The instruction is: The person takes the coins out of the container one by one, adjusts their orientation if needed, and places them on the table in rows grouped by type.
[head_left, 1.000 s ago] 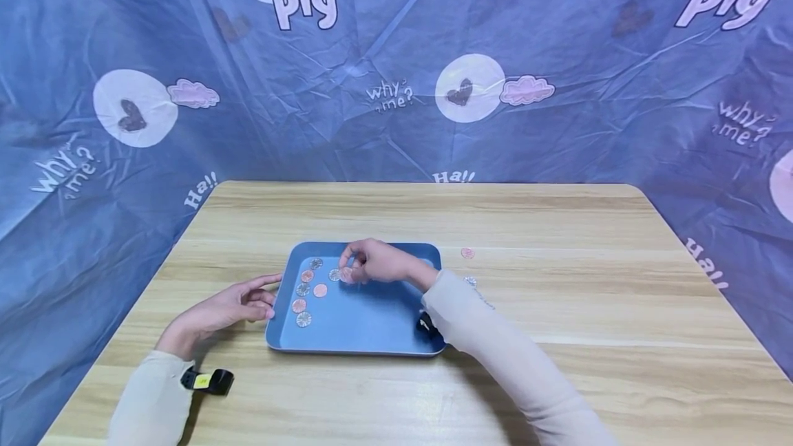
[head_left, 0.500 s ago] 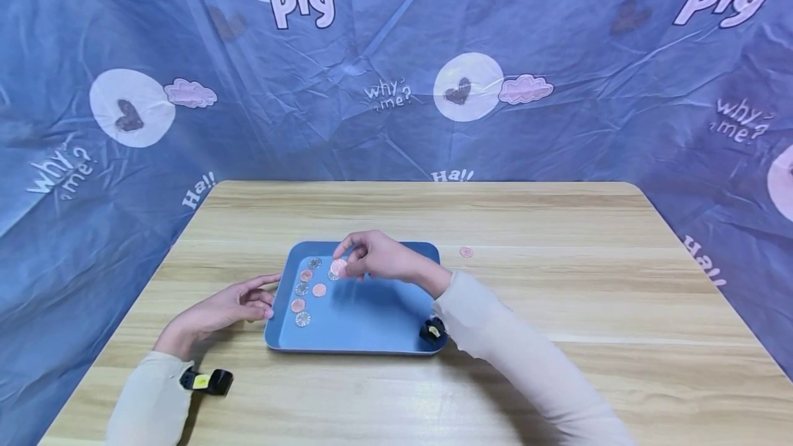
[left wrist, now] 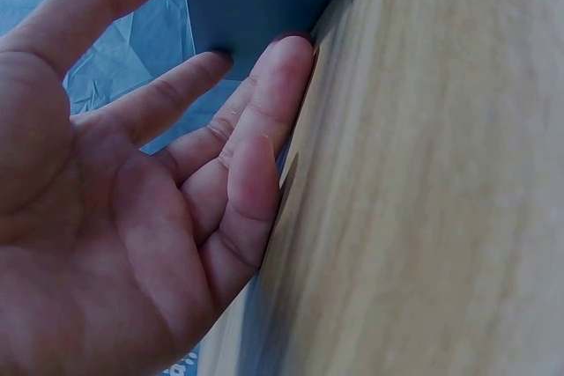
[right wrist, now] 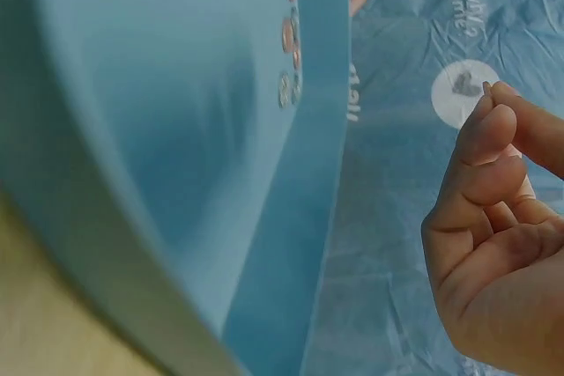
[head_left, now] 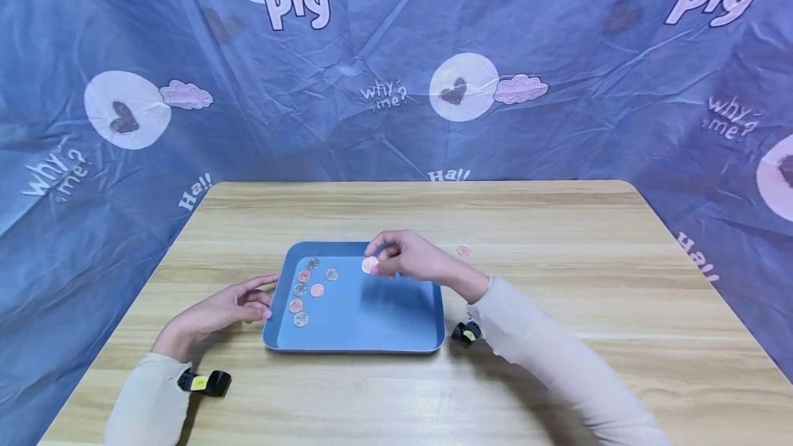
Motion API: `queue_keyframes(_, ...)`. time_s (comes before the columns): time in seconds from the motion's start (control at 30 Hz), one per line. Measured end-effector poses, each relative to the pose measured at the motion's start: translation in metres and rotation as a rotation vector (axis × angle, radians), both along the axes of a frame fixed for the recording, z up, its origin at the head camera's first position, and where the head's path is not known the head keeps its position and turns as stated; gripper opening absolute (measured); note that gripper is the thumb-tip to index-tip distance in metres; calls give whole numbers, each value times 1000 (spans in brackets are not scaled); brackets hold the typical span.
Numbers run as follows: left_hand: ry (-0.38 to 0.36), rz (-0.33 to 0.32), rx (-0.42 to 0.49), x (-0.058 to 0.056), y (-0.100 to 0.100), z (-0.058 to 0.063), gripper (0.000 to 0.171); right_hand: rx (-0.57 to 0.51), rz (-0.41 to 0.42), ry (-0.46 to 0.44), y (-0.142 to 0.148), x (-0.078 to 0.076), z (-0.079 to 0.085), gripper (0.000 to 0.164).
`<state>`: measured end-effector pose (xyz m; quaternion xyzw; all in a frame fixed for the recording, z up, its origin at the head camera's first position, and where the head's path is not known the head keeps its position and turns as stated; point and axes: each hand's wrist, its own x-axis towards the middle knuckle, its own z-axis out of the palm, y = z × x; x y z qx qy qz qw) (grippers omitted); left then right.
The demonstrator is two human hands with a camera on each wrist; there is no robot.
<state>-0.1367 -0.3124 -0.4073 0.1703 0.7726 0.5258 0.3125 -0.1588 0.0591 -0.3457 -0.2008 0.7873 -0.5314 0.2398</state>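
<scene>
My right hand [head_left: 418, 257] pinches a copper-coloured coin [head_left: 369, 265] between thumb and fingertip above the right half of a blue tray [head_left: 372, 337]. In the right wrist view that coin shows as a thin edge at the fingertips. Inside the tray, toward its left, lie several coins: a silver coin [head_left: 332, 274] and a copper-coloured coin [head_left: 317, 290] sit to the right of a rough column of copper and silver ones. My left hand [head_left: 219, 308] touches the tray's left outer side, fingers spread and slightly bent; the left wrist view shows fingertips [left wrist: 216, 61] against the tray wall.
Another copper-coloured coin [head_left: 463, 250] lies on the wooden table [head_left: 557, 226] beyond the tray's right side. The right wrist passes over the tray's right rim. A printed blue cloth [head_left: 347, 136] hangs behind the table. Each wrist wears a black camera.
My right hand first shifts slightly left over the silver coin, then lifts away rightward with the copper-coloured coin. A silver coin on the table by the right wrist becomes covered. My left hand stays put.
</scene>
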Motion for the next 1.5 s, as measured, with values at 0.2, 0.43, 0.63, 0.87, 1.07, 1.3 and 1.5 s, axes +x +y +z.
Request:
queue_keyframes(0.2, -23, 8, 5, 0, 0, 2, 81, 25, -61, 39, 28, -5, 4, 28)
queue_keyframes(0.43, -28, 17, 11, 0, 0, 1, 81, 24, -113, 48, 61, -8, 1, 29)
queue_keyframes(0.63, -34, 18, 17, 0, 1, 0, 82, 11, -167, 25, 87, -9, -2, 32)
queue_keyframes(0.87, -34, 21, 16, 0, 0, 2, 82, 21, -258, 45, 114, -15, -8, 34)
queue_keyframes(1.07, -32, 33, -9, 0, 1, 2, 82, 54, -306, 46, 136, -20, -19, 38)
queue_keyframes(1.3, -20, 47, -45, -1, 1, 1, 82, 96, -342, 32, 157, -24, -35, 43)
queue_keyframes(1.5, -3, 43, -53, -1, 1, -1, 81, 138, -388, -18, 171, -26, -48, 42)
